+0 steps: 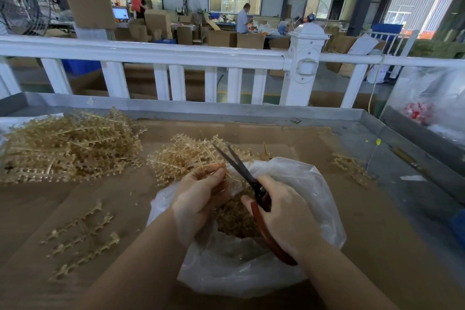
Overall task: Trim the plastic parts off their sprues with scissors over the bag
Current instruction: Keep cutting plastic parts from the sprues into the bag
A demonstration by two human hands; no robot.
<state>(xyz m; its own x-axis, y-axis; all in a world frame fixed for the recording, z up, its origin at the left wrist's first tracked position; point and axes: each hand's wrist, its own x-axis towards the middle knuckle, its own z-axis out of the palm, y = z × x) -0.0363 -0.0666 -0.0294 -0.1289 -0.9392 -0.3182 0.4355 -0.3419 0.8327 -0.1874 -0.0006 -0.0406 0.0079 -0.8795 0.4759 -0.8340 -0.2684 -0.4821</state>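
Scissors (251, 184) gripped in my right hand (284, 214), left hand (201, 196) pinching a sprue (227, 171); I'd cut close to each part, over the bag (312, 184).

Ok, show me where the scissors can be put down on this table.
Bare cardboard right of the bag, below the small sprue cluster. Another patch at near left, under the big pile. Crowded: loose sprues and the middle pile.
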